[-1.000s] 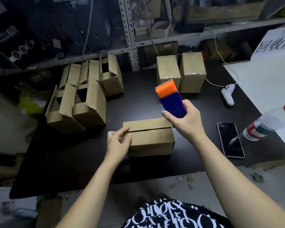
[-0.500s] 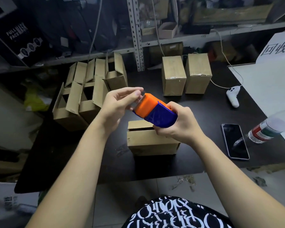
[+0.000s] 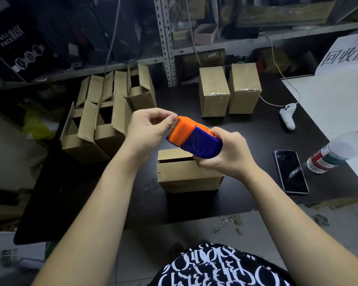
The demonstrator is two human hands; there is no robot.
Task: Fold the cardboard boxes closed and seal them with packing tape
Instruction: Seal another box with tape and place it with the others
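Observation:
My right hand [image 3: 225, 155] grips the blue body of an orange-and-blue tape dispenser [image 3: 192, 137], held tilted above a small cardboard box [image 3: 184, 174] whose top flaps are folded down. At the dispenser's orange, toothed end my left hand [image 3: 147, 129] pinches with thumb and fingertips; the tape itself is too clear to make out. Two closed boxes [image 3: 228, 89] stand side by side at the back of the black table [image 3: 91, 199]. Several open boxes [image 3: 103, 114] with raised flaps are grouped at the back left.
A phone [image 3: 290, 171] lies face up right of the box, with a plastic bottle [image 3: 339, 149] on its side beyond it. A white controller [image 3: 287, 115] and its cable sit at the back right. A white surface [image 3: 337, 104] adjoins the table. Metal shelving rises behind.
My left hand has left the box and come up to the dispenser's orange end. My right hand has tipped the dispenser from upright to lying sideways, lower over the box.

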